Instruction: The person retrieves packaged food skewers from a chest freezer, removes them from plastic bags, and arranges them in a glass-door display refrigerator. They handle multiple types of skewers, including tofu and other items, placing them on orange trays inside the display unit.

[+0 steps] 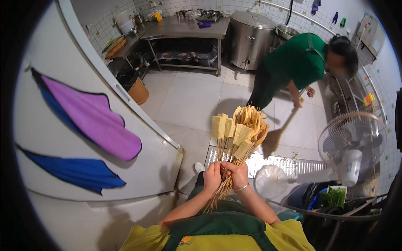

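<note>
My left hand [212, 178] and my right hand [237, 175] are side by side in front of my apron, closed around a bundle of bamboo skewers [226, 187]. The skewers fan upwards from my fists, their bare ends trailing down towards my body. Pale yellow blocks that look like tofu [219, 127] top several skewers on the left. Folded, golden strips that look like tofu skin [252, 120] crowd the tips on the right. A metal bracelet circles my right wrist.
A person in green [296, 62] bends over, holding a broom [276, 138] near a metal floor grate [295, 164]. A standing fan [351, 160] and leafy greens [333, 197] are at right. Cloths [91, 116] hang on the white panel at left. Behind stand a steel table [188, 29] and a large steel pot [251, 40].
</note>
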A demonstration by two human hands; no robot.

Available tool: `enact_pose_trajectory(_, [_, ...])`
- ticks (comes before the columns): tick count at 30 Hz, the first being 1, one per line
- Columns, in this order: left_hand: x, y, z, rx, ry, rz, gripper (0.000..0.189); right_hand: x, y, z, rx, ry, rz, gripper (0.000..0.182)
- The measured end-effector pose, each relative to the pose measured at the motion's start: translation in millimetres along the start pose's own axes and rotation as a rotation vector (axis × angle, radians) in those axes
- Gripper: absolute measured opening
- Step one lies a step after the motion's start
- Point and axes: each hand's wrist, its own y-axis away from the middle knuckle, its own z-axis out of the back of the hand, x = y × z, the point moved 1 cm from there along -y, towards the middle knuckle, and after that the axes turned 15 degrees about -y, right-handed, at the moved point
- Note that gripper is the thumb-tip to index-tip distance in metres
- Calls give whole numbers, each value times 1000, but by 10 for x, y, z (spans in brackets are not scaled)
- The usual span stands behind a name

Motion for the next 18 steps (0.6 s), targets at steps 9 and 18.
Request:
enact_pose_trajectory(9, [-9, -1808, 240, 89, 347, 35, 19, 119, -1529, -1042, 50, 5, 62, 11])
enact_pose_trajectory(18, [119, -3049, 514, 21, 286, 91, 13, -65, -2723, -1720, 149, 138, 40, 18])
